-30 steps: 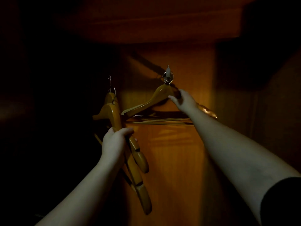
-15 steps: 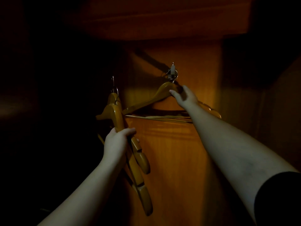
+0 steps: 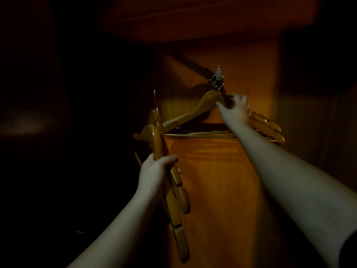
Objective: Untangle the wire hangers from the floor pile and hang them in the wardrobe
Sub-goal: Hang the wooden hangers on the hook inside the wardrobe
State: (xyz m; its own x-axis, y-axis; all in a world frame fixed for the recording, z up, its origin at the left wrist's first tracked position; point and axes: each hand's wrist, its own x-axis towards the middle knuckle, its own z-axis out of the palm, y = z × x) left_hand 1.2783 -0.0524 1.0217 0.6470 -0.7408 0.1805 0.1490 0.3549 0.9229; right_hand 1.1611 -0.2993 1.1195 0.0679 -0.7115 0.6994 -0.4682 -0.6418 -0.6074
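Observation:
I look into a dark wardrobe. My left hand (image 3: 154, 171) grips two wooden hangers (image 3: 170, 182) held edge-on, their metal hooks pointing up and their arms hanging down. A few wooden hangers (image 3: 195, 111) hang by their hooks from a small wall hook (image 3: 218, 77) on the lit orange panel. My right hand (image 3: 236, 111) rests on the top of these hangers just right of the hook, thumb out to the left and fingers curled over the right shoulder. Their right ends (image 3: 270, 128) stick out past my wrist.
The orange wooden back panel (image 3: 212, 190) is lit in the middle. A wooden shelf or top board (image 3: 193, 20) runs overhead. The left side and far right of the wardrobe are too dark to make out.
My right hand has slid up and right along the hanging hangers, from under the hook to their right shoulder. My left hand and its hangers have barely moved.

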